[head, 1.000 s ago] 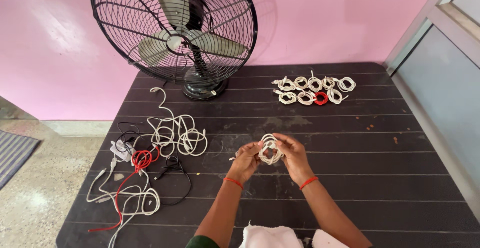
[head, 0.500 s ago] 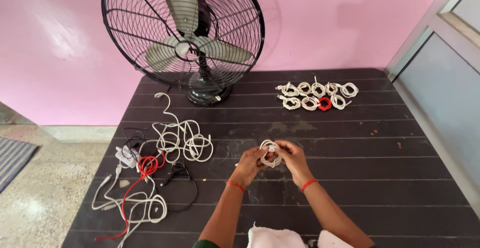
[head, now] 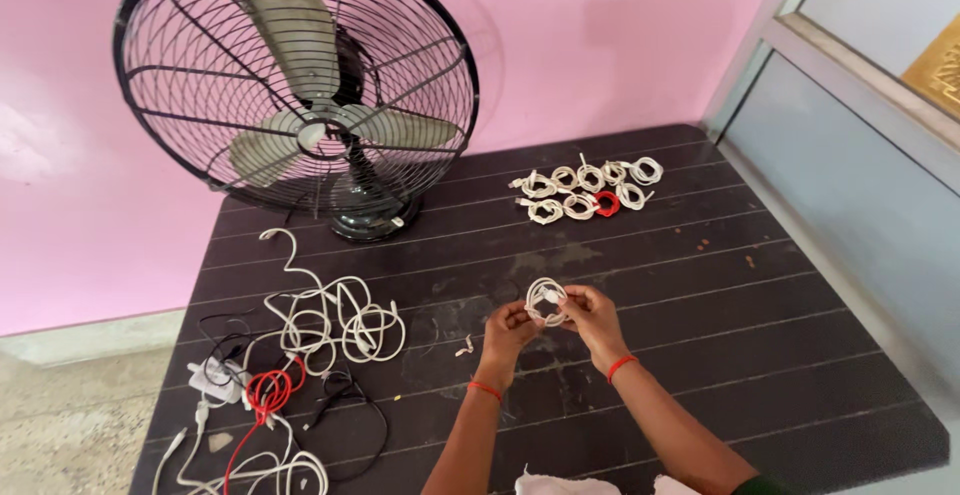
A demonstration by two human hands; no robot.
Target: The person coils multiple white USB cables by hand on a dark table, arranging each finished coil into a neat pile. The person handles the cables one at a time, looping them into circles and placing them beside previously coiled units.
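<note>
coil [head: 545, 301] unmoved, between both hands

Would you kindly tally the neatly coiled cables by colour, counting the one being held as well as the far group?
far white coils: 8
red coil: 1
held white coil, between the left hand and right hand: 1
Total: 10
</note>
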